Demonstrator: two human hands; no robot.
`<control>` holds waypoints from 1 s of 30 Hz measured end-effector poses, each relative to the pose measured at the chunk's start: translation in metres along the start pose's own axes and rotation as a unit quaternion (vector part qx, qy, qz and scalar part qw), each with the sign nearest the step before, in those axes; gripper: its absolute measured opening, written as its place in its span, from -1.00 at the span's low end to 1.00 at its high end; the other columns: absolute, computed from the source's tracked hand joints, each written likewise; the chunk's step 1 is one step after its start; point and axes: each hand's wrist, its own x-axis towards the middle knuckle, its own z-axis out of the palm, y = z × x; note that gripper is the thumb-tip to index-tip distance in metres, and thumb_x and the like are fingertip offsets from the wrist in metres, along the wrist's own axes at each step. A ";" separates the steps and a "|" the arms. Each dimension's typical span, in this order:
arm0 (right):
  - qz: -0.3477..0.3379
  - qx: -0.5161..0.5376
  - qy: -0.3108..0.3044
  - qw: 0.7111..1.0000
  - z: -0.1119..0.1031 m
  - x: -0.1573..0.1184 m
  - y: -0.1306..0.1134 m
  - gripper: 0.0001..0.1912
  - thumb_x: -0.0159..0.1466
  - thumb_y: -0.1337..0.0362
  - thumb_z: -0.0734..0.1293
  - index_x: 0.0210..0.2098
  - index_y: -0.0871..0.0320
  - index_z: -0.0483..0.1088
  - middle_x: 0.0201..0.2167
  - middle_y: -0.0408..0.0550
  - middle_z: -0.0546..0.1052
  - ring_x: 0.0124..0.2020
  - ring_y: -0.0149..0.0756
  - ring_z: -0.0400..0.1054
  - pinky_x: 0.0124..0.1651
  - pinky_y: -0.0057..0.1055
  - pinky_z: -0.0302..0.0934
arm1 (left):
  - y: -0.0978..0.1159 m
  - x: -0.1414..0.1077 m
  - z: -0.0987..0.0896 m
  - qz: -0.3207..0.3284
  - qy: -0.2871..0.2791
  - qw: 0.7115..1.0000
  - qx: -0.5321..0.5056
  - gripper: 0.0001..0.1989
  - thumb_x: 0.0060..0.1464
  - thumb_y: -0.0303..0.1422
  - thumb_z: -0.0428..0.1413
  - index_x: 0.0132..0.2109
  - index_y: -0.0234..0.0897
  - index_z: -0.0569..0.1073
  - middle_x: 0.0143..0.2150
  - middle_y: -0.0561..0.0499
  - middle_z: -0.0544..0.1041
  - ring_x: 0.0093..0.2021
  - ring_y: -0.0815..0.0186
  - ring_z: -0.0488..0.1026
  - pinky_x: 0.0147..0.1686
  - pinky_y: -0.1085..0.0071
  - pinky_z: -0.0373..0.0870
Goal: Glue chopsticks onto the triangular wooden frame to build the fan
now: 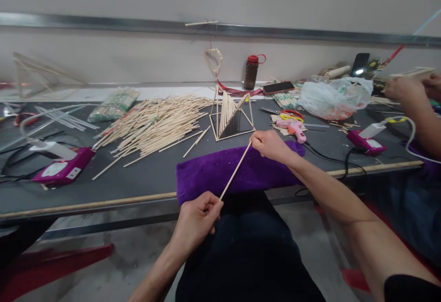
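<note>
A thin wooden stick (236, 169) runs slantwise between my two hands, over a purple cloth (203, 173) at the table's front edge. My left hand (201, 212) pinches its lower, near end. At the upper end my right hand (270, 145) is closed round the stick, close to a corner of a stick frame (231, 133). That frame stands on the table, with a fan of sticks filling part of it. To its left lies a large heap of loose sticks (161, 120).
Right of the frame lie a pink glue gun (292, 128), scissors (289, 114) and a plastic bag (336, 97). Behind are a bottle (251, 73) and a phone (278, 87). Purple power strips (65, 166) sit at both sides. Another person's hands (408, 90) work at far right.
</note>
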 end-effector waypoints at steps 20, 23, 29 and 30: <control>-0.109 -0.117 -0.001 0.987 0.003 -0.003 0.008 -0.78 0.15 0.45 0.18 -0.44 0.25 0.47 -0.44 0.00 0.55 -0.41 -0.34 0.40 -0.30 -0.45 0.13 | 0.001 -0.002 0.012 0.024 0.071 0.997 0.005 -0.77 0.02 -0.19 0.15 -0.48 -0.23 0.40 -0.68 0.17 0.35 -0.71 0.43 0.33 -0.67 0.56 0.18; -0.105 -0.155 0.001 0.982 0.009 -0.003 0.010 -0.78 0.15 0.45 0.17 -0.45 0.24 0.45 -0.42 0.02 0.55 -0.38 -0.29 0.41 -0.28 -0.43 0.13 | 0.000 -0.002 0.014 0.025 0.063 0.998 0.009 -0.77 0.02 -0.20 0.14 -0.48 -0.22 0.41 -0.67 0.16 0.36 -0.71 0.42 0.34 -0.67 0.56 0.19; -0.047 -0.081 0.005 0.996 0.013 -0.004 0.012 -0.79 0.12 0.46 0.19 -0.43 0.26 0.46 -0.50 0.01 0.54 -0.46 -0.30 0.44 -0.35 -0.44 0.19 | -0.006 0.001 0.013 0.036 0.035 0.998 0.035 -0.76 0.05 -0.19 0.12 -0.47 -0.23 0.41 -0.67 0.16 0.36 -0.69 0.41 0.37 -0.66 0.55 0.22; -0.016 -0.023 -0.012 1.000 0.011 -0.004 0.013 -0.80 0.13 0.45 0.19 -0.42 0.26 0.46 -0.56 -0.04 0.51 -0.53 -0.35 0.42 -0.41 -0.48 0.20 | -0.007 0.001 0.012 0.033 0.031 0.998 0.033 -0.76 0.06 -0.19 0.11 -0.46 -0.23 0.41 -0.66 0.16 0.36 -0.69 0.41 0.38 -0.65 0.55 0.23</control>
